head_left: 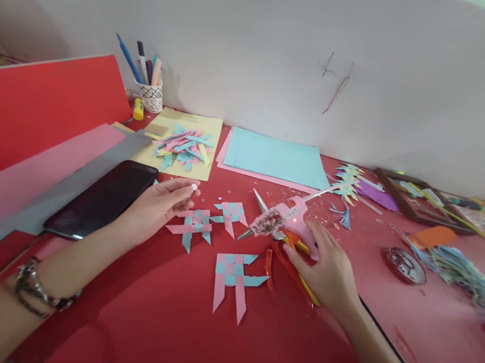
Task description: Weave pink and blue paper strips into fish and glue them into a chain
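Observation:
My left hand (161,205) pinches a small white round piece (194,186) between thumb and fingertips. Below and beside it lie two fish woven from pink and light blue paper strips (198,222). A third woven paper fish (234,269) rests nearer to me, between my hands. My right hand (332,271) is closed around the handle of a pink hot glue gun (290,215). Its nozzle points left and down, a clear glue stick shows at the back, and a small light glows on its side. Tools with red and yellow handles (292,270) lie beneath the gun, partly hidden.
A black phone (102,198) lies left. Behind are a pile of paper scraps (187,147) on yellow paper, blue and pink sheets (274,157), and a pen cup (150,97). Right are a round container (404,265), paper tassels (464,274) and a dark frame (425,203).

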Demonstrator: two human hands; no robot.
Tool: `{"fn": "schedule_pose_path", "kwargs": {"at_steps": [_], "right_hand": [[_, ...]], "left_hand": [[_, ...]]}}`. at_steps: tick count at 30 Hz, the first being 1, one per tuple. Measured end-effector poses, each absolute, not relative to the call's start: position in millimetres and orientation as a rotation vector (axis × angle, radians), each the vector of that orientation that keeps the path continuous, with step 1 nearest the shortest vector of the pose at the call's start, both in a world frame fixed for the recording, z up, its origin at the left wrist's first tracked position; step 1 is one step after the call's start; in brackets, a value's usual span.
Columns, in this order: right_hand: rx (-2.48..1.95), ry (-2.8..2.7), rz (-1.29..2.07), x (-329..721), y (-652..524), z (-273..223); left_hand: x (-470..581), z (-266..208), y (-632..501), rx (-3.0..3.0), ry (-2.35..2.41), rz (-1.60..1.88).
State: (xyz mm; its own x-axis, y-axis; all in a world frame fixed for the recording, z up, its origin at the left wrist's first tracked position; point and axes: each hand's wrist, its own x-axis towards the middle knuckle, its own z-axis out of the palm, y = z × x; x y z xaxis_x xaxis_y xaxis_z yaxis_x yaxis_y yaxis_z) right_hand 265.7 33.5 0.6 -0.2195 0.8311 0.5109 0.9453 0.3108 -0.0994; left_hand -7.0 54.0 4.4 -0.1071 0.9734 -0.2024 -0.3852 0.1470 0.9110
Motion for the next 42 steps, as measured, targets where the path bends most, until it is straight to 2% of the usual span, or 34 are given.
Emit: {"fn": "schedule_pose_path", "kwargs": {"at_steps": [12,26,31,36,42], "right_hand": [[-1.663,-1.989,-0.141,282,48,4],[-2.093,-1.801,0.025,335,81,3],[-1.979,-1.974,-0.178,341,82,-10],[-1.699,-1.883,-0.394,330,75,0],[-1.161,-2.114,-0.263,279,44,20]], "left_hand": [[-8,2,55,0.755,1.101,1.364],[-10,-2,57,0.824,1.092,1.36],[-11,-4,58,0.886,1.127,1.357],[-11,-3,56,1.062,1.257,1.305],[-5,1,45,1.706,1.3,1.038]]}}
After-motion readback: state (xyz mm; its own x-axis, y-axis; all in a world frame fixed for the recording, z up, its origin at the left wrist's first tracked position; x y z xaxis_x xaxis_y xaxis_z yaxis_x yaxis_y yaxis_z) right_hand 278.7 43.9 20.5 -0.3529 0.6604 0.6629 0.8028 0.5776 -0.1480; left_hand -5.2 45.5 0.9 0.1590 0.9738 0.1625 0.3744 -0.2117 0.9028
